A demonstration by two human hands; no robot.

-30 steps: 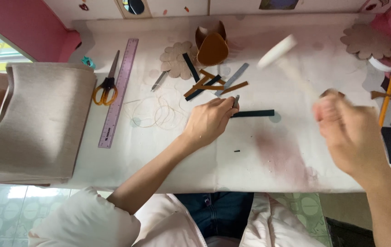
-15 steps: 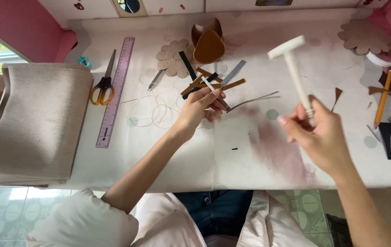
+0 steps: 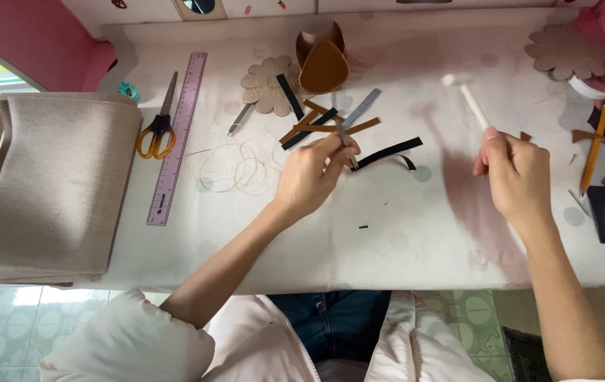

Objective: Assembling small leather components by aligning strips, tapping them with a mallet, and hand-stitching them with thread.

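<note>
My left hand (image 3: 311, 175) pinches a thin metal punch tool (image 3: 346, 144) onto a black leather strip (image 3: 387, 152). My right hand (image 3: 516, 173) grips a white plastic mallet (image 3: 467, 99), raised right of the strip. A brown leather cup (image 3: 322, 65) stands behind the strip; contents unclear. Stained white tabletop (image 3: 416, 233), pink wall (image 3: 12, 35).

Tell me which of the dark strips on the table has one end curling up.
The long black strip right of the left hand; its right end loops over, near a small tool in that hand. The two black strips by the brown leather piece lie flat.
</note>
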